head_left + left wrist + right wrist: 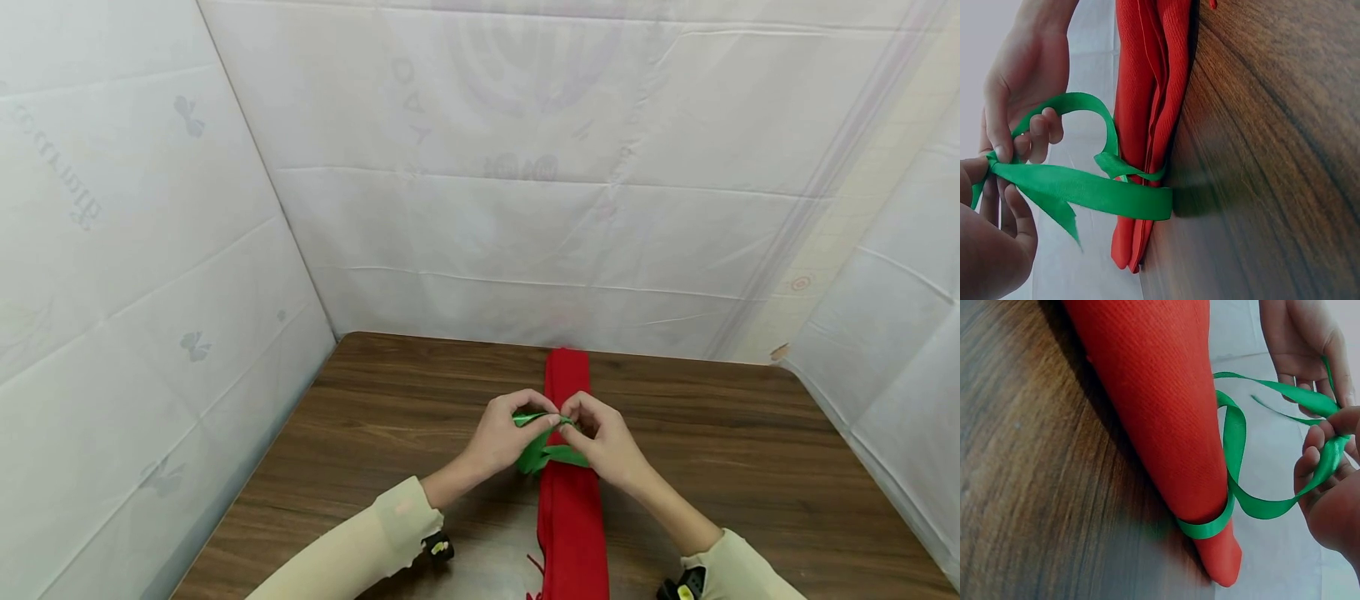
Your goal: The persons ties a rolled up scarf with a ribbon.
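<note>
On wood-grain table [390,433], L hand [501,436] & R hand [609,447] both pinching glossy green ribbon [547,454] round long folded red cloth [570,517].

A folded red cloth [1160,412] lies on the wooden tabletop [1029,487], a green ribbon [1235,434] looped round its end. The right hand [1329,487] pinches the ribbon; the left hand [1300,344] holds it just beyond.
</note>
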